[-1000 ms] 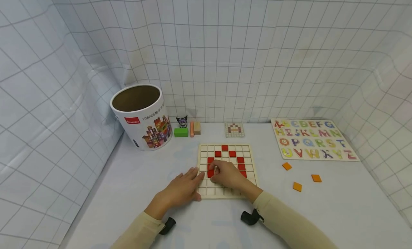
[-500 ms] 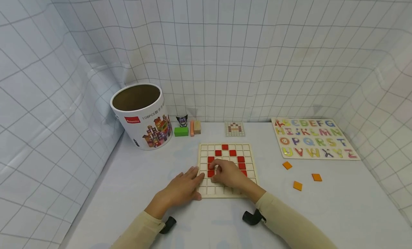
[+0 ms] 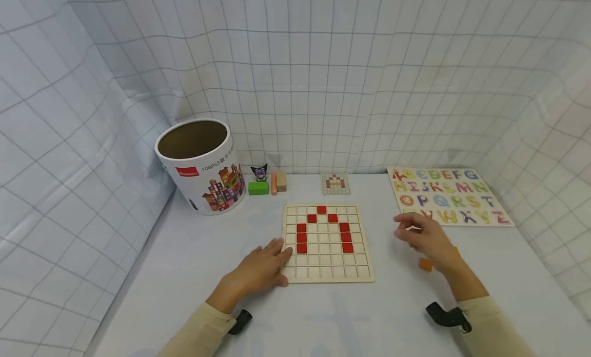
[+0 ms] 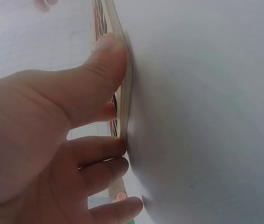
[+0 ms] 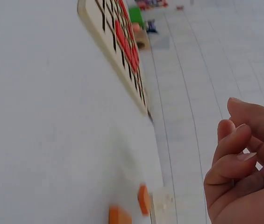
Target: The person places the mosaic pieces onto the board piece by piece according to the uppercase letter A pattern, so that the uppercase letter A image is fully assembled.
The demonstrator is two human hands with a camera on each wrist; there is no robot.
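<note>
A square wooden grid board (image 3: 326, 273) lies flat on the table, with several red square tiles (image 3: 346, 237) set in its cells as an arch shape. My left hand (image 3: 260, 270) rests at the board's left edge. In the left wrist view its thumb and fingertips touch the rim of the board (image 4: 126, 93). Right of the board, my right hand (image 3: 425, 240) is in the air with loosely bent fingers and nothing in them. Below it lie orange square tiles (image 3: 426, 264), one partly covered by the hand. Two orange tiles (image 5: 144, 199) show in the right wrist view.
Behind the board stands a small pattern card (image 3: 335, 184). An alphabet puzzle board (image 3: 461, 193) lies at the back right. Back left are a large white tub (image 3: 203, 177), a green block (image 3: 258, 188), an orange-pink stick (image 3: 274, 183), a wooden block (image 3: 281, 182) and a small figurine (image 3: 259, 173).
My right hand has left the grid board and moved right, above the orange tiles. The red tiles it covered now show. My left hand has stayed at the board's edge.
</note>
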